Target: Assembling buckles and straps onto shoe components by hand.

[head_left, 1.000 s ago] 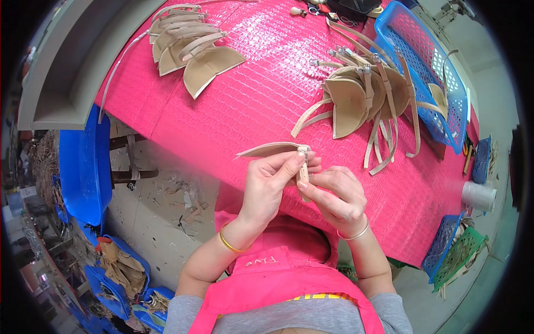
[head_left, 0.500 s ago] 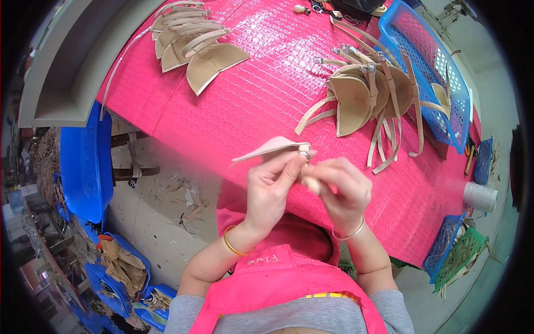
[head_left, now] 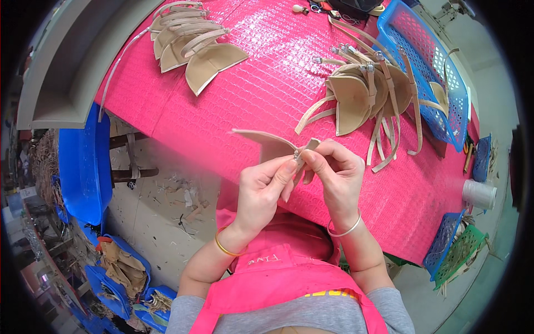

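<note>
Above the table's near edge, my left hand (head_left: 261, 192) is closed on a beige sandal heel piece (head_left: 267, 146) with a curved flap that sticks out to the far left. Thumb and fingers of my right hand (head_left: 339, 175) pinch its narrow beige strap (head_left: 310, 146). Both hands meet at a small metal buckle (head_left: 296, 156), partly covered by fingertips. Beyond my right hand lies an overlapping group of heel pieces (head_left: 347, 103) with buckled straps. A second row of beige heel pieces (head_left: 211, 62) rests at the far left of the table.
A pink-covered table (head_left: 183, 119) spans the middle. On it, a blue mesh basket (head_left: 459, 119) stands at the far right. A white spool (head_left: 479, 194) sits by the right edge, above a green basket (head_left: 460, 255). Blue bins (head_left: 83, 178) and a grey box (head_left: 55, 119) are at left.
My right hand has turned and now pinches the strap, which points up and right. The heel piece's flap has swung up, and my left hand has shifted slightly down.
</note>
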{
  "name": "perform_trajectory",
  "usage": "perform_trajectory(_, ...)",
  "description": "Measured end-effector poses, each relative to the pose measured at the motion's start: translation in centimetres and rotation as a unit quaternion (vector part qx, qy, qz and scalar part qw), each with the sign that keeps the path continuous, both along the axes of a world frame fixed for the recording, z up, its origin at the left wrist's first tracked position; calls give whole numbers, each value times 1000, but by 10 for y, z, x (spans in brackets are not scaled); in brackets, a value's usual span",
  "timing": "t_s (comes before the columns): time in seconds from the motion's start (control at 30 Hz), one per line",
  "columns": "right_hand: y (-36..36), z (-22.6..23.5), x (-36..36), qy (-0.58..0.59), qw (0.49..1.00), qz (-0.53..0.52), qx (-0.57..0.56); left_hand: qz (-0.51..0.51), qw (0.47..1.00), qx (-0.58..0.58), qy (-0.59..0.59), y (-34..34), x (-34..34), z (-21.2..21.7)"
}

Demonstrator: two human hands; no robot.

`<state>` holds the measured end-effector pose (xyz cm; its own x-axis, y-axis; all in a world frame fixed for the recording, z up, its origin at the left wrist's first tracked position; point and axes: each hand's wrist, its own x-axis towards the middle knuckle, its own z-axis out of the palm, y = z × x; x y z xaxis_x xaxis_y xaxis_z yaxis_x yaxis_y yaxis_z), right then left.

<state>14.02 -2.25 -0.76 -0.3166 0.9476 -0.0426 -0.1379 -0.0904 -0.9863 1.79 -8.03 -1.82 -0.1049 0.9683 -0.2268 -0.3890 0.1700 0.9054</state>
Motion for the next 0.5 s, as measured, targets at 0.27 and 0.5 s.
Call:
perform_trajectory(0.27,-6,5,0,131,973,65,-177,1,999,-9,38,5,-13,6)
perform_trajectory(0.5,-11,-13,0,318,887,96,-322,26,999,29,14,14,-9,14)
